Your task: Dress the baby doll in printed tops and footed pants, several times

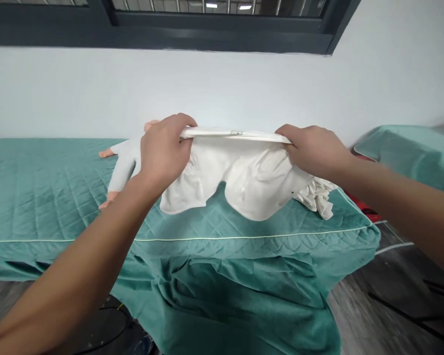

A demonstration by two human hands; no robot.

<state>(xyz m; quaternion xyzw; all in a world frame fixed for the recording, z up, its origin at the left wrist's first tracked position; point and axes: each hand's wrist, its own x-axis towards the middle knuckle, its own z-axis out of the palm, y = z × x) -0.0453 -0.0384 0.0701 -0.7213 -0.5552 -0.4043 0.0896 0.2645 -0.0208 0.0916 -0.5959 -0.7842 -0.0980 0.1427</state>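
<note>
My left hand [165, 150] and my right hand [313, 148] each grip one end of a small white garment's [244, 172] top edge, holding it stretched level above the bed. The garment hangs down in two rounded lobes, and a small snap shows on its edge. Behind my left hand lies a baby doll [124, 162] in white clothing, on its back on the green quilted cover [59, 187]. Its pale limbs stick out to the left. A crumpled white cloth [318, 197] lies under my right wrist.
The bed's green cover drapes over the near edge down to a dark wood floor [373, 315]. A second green-covered bed [410, 153] stands at the right, with something red [358, 204] between the two. A white wall and dark window frame are behind.
</note>
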